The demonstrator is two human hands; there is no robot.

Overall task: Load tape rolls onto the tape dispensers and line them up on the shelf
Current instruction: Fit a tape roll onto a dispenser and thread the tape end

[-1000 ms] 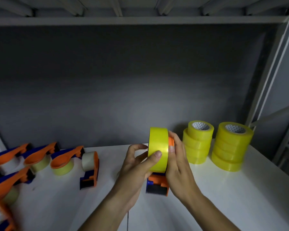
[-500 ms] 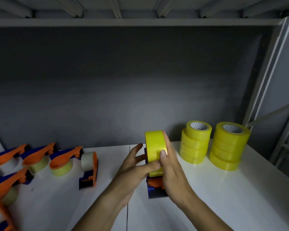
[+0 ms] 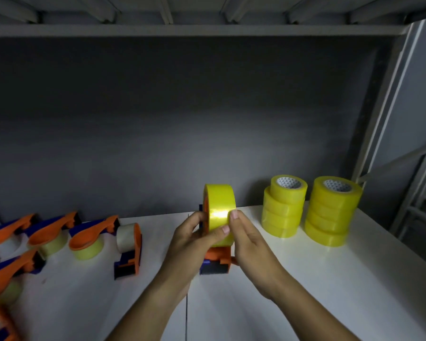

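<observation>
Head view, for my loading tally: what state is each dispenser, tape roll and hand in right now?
Yellow roll: on edge, seated on a dispenser, gripped by both hands.
Held dispenser: upright, base on the shelf.
Left hand: curled round roll and dispenser.
Right hand: fingertips pinching the roll's face.
Upright dispenser: loaded with pale tape, untouched.
Dispensers at left: loaded, lying down.
Two yellow stacks: unloaded, flat.

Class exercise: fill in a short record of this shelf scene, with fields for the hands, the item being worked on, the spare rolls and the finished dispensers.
left hand: grips yellow roll
right hand: holds the roll's other side
item: roll upright on orange-blue dispenser
spare rolls: two yellow stacks at right on the shelf
loaded dispensers: grouped at left
</observation>
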